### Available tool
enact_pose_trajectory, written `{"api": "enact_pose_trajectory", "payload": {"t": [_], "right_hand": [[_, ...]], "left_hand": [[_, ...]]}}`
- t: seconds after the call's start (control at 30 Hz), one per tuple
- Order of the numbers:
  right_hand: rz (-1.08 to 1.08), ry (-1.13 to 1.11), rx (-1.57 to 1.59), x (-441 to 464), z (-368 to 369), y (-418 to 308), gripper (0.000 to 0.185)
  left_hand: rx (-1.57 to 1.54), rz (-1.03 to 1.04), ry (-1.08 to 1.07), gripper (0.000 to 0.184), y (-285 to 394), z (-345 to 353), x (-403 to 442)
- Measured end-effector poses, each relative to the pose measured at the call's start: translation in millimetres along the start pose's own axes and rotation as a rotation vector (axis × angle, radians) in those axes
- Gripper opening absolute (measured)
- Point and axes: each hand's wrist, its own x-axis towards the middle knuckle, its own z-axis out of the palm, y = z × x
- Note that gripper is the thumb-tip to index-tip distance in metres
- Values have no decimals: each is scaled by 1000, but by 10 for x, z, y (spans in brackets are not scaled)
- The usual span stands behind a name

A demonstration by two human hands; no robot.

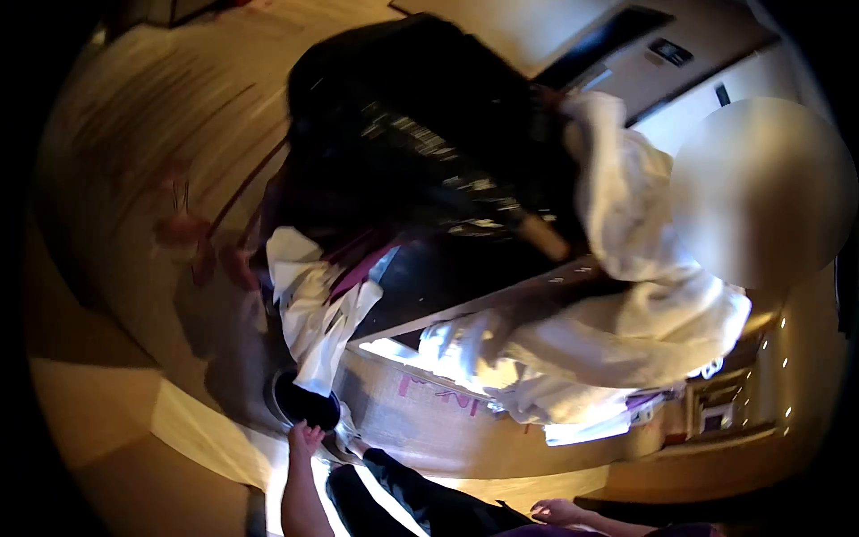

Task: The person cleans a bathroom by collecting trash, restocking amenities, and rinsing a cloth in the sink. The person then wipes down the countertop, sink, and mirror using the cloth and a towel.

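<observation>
Holding the round black bin (302, 410) by its near rim, lower left of the frame, the bare left hand (307, 437) had its fingers bent over the edge; the thumb's exact placement could not be told. The bare right hand (557, 512), at the bottom edge right of centre, was loosely curled and appeared to hold nothing. A crumpled white sheet of thin material (311, 358) tapered down to the bin's mouth; whether it was cloth or plastic was unclear. A large, glossy black plastic bag (412, 152) filled the upper centre, beside a person in loose white sleeves (617, 170). Good practice, as judged, called for a firm grip on the rim, fingers clear of the white folds, and the unoccupied hand ready to support the bin's far side.
</observation>
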Motion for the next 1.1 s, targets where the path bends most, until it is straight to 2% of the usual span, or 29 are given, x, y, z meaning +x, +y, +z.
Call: {"api": "enact_pose_trajectory", "payload": {"t": [0.07,0.13,0.2,0.23,0.33,0.37,0.4,0.43,0.47,0.53,0.57,0.6,0.67,0.7,0.73,0.77,0.8,0.83,0.87,0.9,0.97,1.03,1.07,1.1], "right_hand": [[10,28,90,-60,-15,-151,39],[-58,67,131,112,135,2,41],[-131,147,149,155,114,-20,43],[-146,162,185,98,19,-104,41],[-282,237,372,90,-188,-97,33],[-270,274,384,99,-326,-121,29],[-316,315,464,28,-566,-217,26],[-365,299,504,-84,-836,-276,25],[-487,224,698,-72,-1077,-261,27],[-692,30,986,-264,-1795,-273,31],[-771,-83,1080,-601,-2313,-364,32],[-832,-84,1102,-857,-2774,-405,32],[-1034,98,1132,-1304,-3637,-328,25],[-1194,255,1077,-1300,-4030,-242,22],[-1231,436,1064,-1326,-4408,-165,21],[-1162,628,1086,-1316,-4785,-98,20],[-1140,877,971,-1210,-5166,-18,20],[-1108,1019,955,-1067,-5528,47,21],[-776,1289,726,-880,-5877,102,21],[-615,1568,307,-729,-6145,135,15],[-394,1663,19,-269,-6575,156,12],[-365,1767,-183,69,-6752,120,11],[-354,1709,-186,204,-6839,103,11],[-343,1653,-191,359,-6935,82,12]], "left_hand": [[225,60,-67,54,149,190,-388],[490,160,295,61,279,503,-920],[611,285,445,60,405,765,-1384],[669,368,392,76,466,871,-1598],[688,542,218,69,546,1360,-2374],[686,605,200,59,448,1710,-2852],[711,635,194,59,439,1934,-3117],[656,716,53,55,427,2138,-3319],[597,787,-87,51,393,2347,-3540],[540,970,-118,46,230,2995,-4197],[585,1093,-277,44,197,3252,-4465],[632,1211,-438,42,145,3504,-4753],[655,1432,-520,38,-178,4050,-5384],[707,1562,-538,35,-344,4286,-5649],[761,1689,-553,32,-535,4513,-5931],[767,1789,-539,27,-873,4773,-6284],[773,1890,-521,23,-1257,5009,-6599],[745,1969,-496,22,-1518,5170,-6766],[704,2056,-613,19,-1818,5326,-6936],[773,2151,-782,16,-2054,5407,-7078],[866,2281,-1130,6,-2546,5529,-7341],[1306,2291,-1516,12,-2821,5607,-7536],[1489,2252,-1753,13,-3016,5704,-7637],[1584,2201,-1811,13,-3296,5755,-7688]]}}
